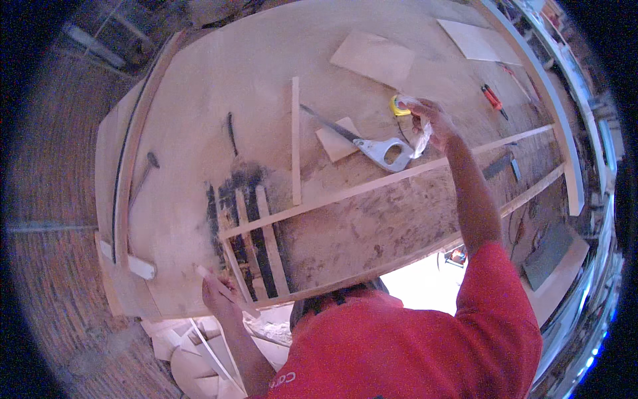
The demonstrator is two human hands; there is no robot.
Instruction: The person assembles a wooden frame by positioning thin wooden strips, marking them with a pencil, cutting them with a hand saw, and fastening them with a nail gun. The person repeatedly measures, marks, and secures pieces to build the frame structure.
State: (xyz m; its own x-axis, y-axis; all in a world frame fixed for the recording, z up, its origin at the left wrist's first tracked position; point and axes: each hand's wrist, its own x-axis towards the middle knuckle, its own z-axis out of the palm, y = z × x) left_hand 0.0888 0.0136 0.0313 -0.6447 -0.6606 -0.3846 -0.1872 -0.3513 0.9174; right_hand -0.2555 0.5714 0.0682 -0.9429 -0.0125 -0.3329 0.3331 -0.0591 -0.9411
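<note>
Red shirt (399,346), worn by me, bottom of the frame; left hand (222,298), lower left, beside wooden slats (271,239) at the near edge of the worktable (246,60); its fingers bent, whether pinching anything I cannot tell; right hand (435,124), right of centre, fingers curled just beside a yellow tape measure (400,106), hold on it unclear to me; one handsaw (372,147), centre, lying over a small flat piece (337,139); one red-handled tool (493,100), upper right; one hammer (142,178), left.
</note>
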